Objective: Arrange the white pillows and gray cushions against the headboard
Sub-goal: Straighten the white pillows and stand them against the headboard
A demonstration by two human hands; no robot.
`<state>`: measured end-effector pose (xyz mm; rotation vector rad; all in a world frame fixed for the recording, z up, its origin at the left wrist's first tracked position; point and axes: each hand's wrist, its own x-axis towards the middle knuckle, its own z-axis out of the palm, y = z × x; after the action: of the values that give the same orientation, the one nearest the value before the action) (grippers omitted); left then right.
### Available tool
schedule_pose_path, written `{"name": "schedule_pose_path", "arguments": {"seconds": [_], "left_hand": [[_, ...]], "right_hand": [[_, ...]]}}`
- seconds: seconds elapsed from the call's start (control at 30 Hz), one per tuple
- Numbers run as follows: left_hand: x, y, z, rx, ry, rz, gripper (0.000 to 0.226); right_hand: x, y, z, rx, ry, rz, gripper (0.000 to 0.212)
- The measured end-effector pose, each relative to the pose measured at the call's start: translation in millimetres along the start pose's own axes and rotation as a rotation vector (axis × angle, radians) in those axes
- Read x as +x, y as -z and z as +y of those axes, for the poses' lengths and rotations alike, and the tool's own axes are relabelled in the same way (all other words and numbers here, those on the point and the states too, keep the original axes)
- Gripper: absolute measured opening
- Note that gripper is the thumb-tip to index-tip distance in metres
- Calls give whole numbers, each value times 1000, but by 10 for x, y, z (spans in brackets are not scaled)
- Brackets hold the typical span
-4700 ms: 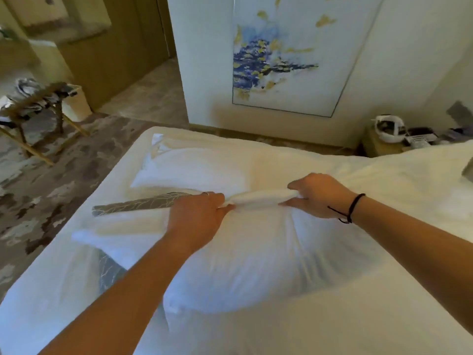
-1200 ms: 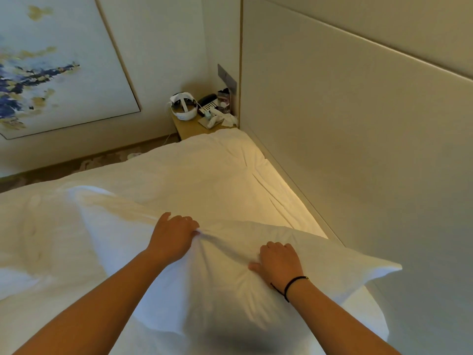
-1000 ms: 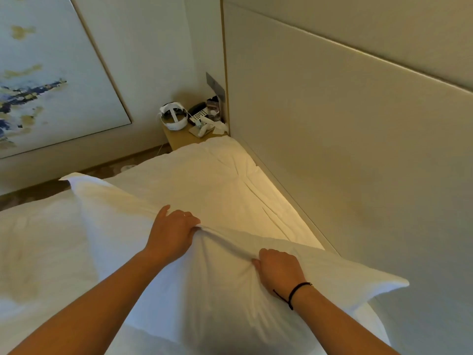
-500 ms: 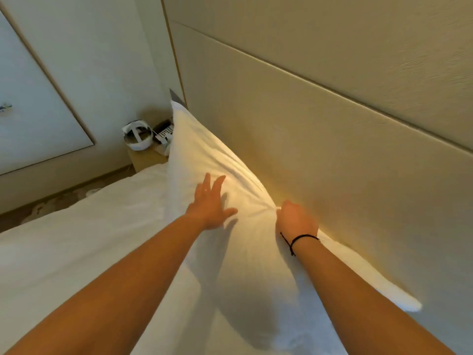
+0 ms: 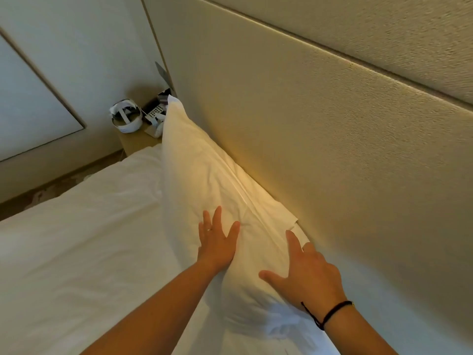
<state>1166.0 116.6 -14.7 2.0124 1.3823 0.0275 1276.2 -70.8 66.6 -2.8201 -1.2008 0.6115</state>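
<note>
White Pillow Set Upright at Padded Headboard

White cotton fills the near part of the scene, where two bare forearms reach forward over a made bed (image 5: 76, 252) covered in smooth white sheeting. The right hand (image 5: 304, 278), with a thin black cord bracelet (image 5: 330, 313) at the wrist, lies palm down with fingers spread wide on the near end of a plump white rectangular pillow (image 5: 204, 175), gripping nothing. Just beyond it, the left hand (image 5: 217, 242), wearing a slim ring (image 5: 209, 229) on one finger, presses flat against the pillow's front face, its fingers likewise splayed and holding nothing.

The pillow stands on its long edge on the mattress, tilted back so that its upper seam leans toward the beige textured fabric headboard (image 5: 320, 149). A folded flap of the pillowcase shows near the right fingertips, close to the panel. The pillow's far corner rises to a point beside the edge of the headboard, where warm light glows along the join between bedding and panel.

Farther off, a light wooden bedside counter (image 5: 135, 142) sits in the corner next to the bed. On it rests a white headset-like device with a looped strap (image 5: 126, 119), and beside that a dark remote control with pale buttons (image 5: 154, 113), partly hidden behind the pillow's tip. A pale wall with a thin wooden frame line (image 5: 43, 80) runs along the left, and a strip of patterned floor shows beneath it.
</note>
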Motion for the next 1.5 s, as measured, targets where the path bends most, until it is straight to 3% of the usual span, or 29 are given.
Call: {"name": "schedule_pose_path", "arguments": {"seconds": [0.2,0.3,0.43,0.53,0.67,0.83,0.9,1.07,1.2,1.3,1.5], "left_hand": [[-233,-113,-13,-163,86,77,84],[-376,-117,38,-184,77,54,81],[-554,-39,106,-169,-16,-72,77],[-655,69,82,-91,-140,-199,80],[-724,286,-167,-53,-263,-210,73],[-1128,504,-1049,-229,-10,-124,43],[-1382,613,-1504,-250,107,-59,36],[-2214,1018,-2543,-368,430,185,24],[-2983,1288,-3159,-420,598,354,16],[-3523,1420,-3537,-468,698,442,19],[-4359,1719,-4440,-562,774,624,22]], "right_hand": [[-410,-125,315,51,-65,-15,102],[-556,-250,293,35,-6,9,74],[-473,-117,294,25,60,179,32],[-407,65,373,-23,23,222,28],[-424,122,275,-131,37,256,32],[-508,-34,-492,11,356,367,52],[-499,-219,-923,39,499,248,55],[-624,-965,-1954,117,715,-297,56],[-1074,-1471,-2630,88,841,-554,49],[-1518,-1684,-3062,99,900,-609,43],[-2453,-2050,-3932,56,1024,-492,36]]}}
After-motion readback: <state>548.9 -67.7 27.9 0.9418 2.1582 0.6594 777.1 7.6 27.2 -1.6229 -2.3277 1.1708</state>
